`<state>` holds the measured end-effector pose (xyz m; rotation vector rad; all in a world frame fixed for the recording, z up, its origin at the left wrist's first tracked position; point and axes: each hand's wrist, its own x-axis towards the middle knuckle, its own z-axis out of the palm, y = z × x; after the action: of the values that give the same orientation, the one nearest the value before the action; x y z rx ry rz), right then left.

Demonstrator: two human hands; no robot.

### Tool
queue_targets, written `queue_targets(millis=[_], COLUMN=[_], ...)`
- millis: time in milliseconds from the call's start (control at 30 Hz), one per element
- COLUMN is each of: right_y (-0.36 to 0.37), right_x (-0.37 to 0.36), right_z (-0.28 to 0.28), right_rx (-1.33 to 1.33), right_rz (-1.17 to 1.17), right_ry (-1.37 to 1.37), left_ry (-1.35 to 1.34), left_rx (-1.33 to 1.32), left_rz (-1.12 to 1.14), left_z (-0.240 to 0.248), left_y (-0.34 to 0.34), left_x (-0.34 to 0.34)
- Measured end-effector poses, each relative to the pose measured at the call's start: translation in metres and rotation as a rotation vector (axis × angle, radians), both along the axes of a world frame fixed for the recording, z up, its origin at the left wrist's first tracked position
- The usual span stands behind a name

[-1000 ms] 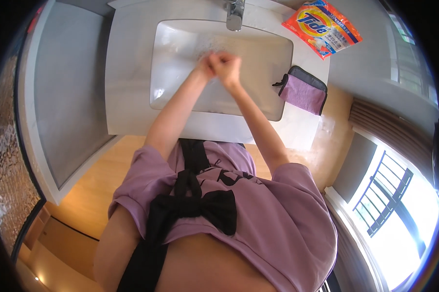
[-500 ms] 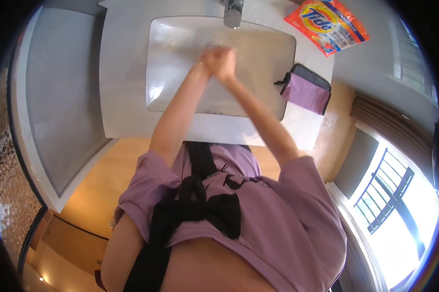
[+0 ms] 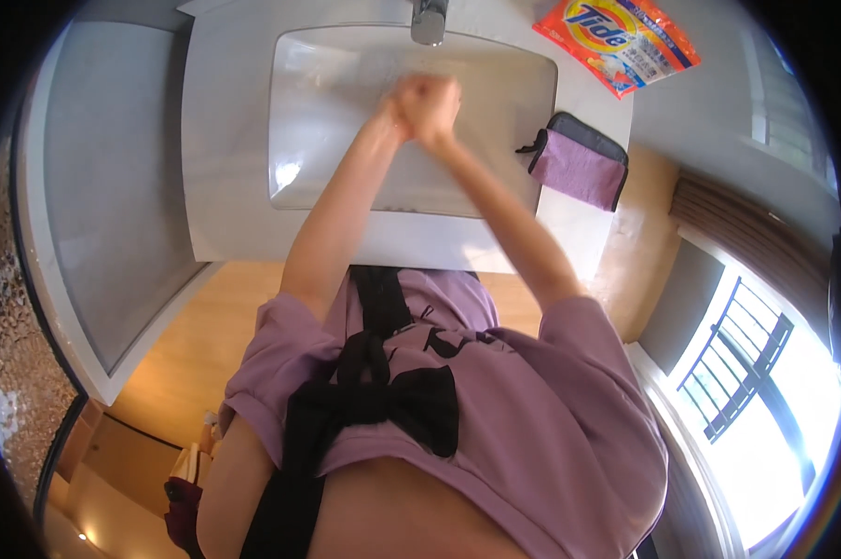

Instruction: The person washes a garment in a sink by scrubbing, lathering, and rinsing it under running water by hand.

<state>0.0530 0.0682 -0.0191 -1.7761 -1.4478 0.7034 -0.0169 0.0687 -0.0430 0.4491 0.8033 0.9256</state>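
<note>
My two hands are pressed together over the white sink basin (image 3: 495, 177), just in front of the metal faucet (image 3: 429, 23). My left hand (image 3: 399, 106) is closed and partly covered by the right. My right hand (image 3: 436, 105) has its fingers curled in against the left. Wet-looking skin shows at the left wrist. If anything lies between the palms, it is hidden. No stream of water can be made out under the faucet.
An orange detergent bag (image 3: 621, 42) lies on the right rear of the white counter (image 3: 225, 168). Nearer, at the basin's right edge, sits a purple and black pouch (image 3: 581, 163). A grey panel (image 3: 117, 177) stands to the left and a bright window (image 3: 756, 391) to the right.
Both hands, still together, have shifted slightly right over the basin and turned a little. The view has moved a bit, and a dark red item shows at the lower left.
</note>
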Motion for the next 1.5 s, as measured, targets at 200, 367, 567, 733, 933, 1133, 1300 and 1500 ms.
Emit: queue_targets(millis=[200,367,567,733,933,1133,1300,1500], right_y=[0.029,0.017,-0.012,-0.014,-0.022,-0.018,-0.036,-0.051], right_x=[0.024,0.073,0.104,0.103,0.102,0.092,0.061,0.020], right_z=[-0.004,0.015,0.018,0.029,0.015,0.018,0.038,0.029], right_rx=[-0.004,-0.505,-0.518,-0.623,-0.213,-0.070,-0.038,0.284], right_rz=[-0.021,0.441,1.051,0.676,0.137,-0.113,-0.083,0.377], right_ry=[0.130,0.461,-0.026,0.406,0.784,0.900,0.797,-0.192], left_ry=[0.080,0.212,0.654,0.731,0.755,0.796,0.132,-0.591], left_rx=[-0.417,-0.317,0.191,0.740,0.628,0.566,-0.104,-0.166], left_rz=[-0.080,0.047,-0.234,-0.614,-0.287,-0.011,0.222,-0.083], left_z=[0.030,0.034,0.032,0.027,-0.003,-0.004,0.007,-0.035], left_y=[-0.007,-0.025,-0.036,-0.055,-0.052,-0.043,-0.039,-0.028], left_x=[0.011,0.017,-0.002,-0.009,-0.014,-0.010,0.014,0.002])
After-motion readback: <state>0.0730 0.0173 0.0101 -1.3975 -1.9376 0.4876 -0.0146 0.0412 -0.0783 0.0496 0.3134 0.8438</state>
